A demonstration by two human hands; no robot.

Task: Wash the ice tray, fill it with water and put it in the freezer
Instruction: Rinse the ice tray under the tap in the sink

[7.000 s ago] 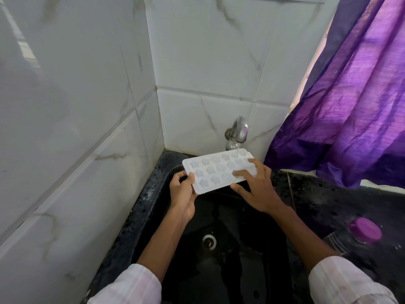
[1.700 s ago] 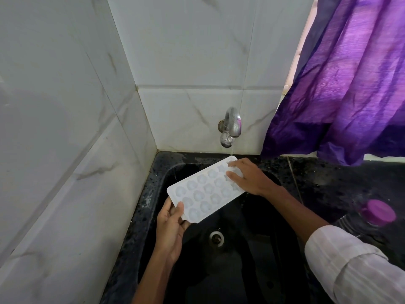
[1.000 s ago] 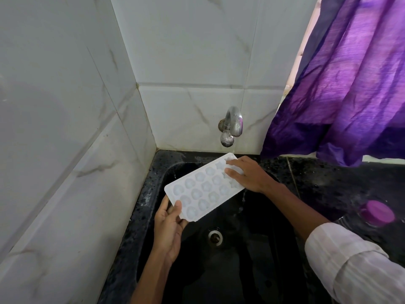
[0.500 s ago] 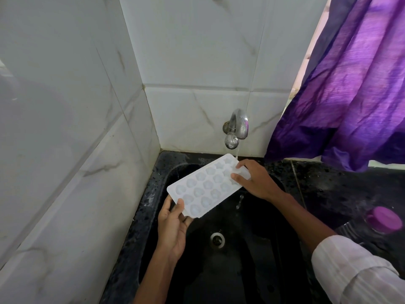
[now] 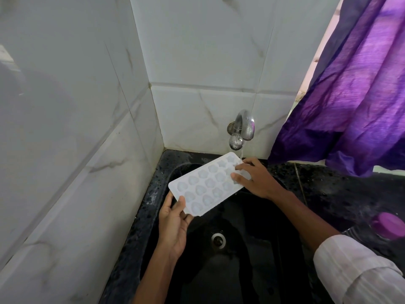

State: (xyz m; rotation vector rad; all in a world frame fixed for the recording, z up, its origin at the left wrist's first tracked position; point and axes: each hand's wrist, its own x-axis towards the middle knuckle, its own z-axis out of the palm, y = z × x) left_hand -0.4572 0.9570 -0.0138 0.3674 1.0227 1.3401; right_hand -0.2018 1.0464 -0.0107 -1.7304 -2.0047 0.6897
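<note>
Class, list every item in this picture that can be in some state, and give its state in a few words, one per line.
White plastic ice tray: tilted, held over the sink, far end under the stream.
Chrome wall tap: running.
Left hand: gripping the tray's near corner.
Right hand: fingers on the tray's far end.
Black stone sink: drain open, wet.
Purple-capped clear bottle: capped.
Purple curtain: hanging bunched.

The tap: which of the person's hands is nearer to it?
Right. The right hand grips the ice tray's far end just under the tap; the left hand holds the near corner.
</note>
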